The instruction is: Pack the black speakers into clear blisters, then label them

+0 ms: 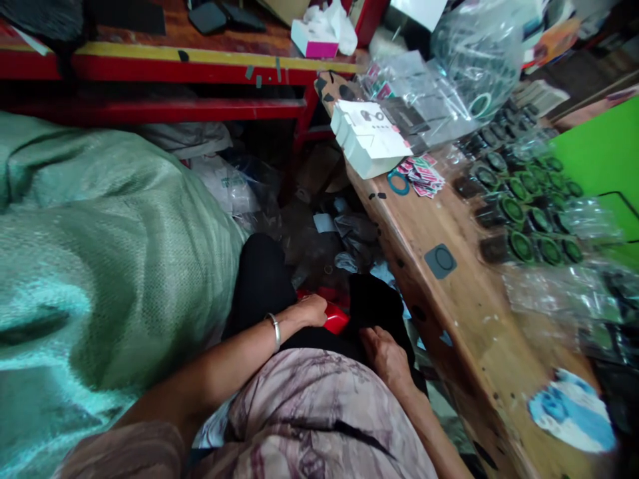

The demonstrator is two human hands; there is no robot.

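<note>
Seemingly seated between green sack (150, 233) and wooden desk (474, 319). Over dark trousers (264, 279), resting right hand (387, 352), apart from left hand (311, 311) at red object (336, 320) between thighs; cannot tell either grip. Probably handling at lap level; calls for sure contact.

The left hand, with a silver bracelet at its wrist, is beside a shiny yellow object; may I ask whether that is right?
Not quite: the head view shows a shiny red object, not yellow, beside the left hand with its silver bracelet.

No readable text; marks on white box (368, 136), pink cards (425, 177) too blurred.
</note>
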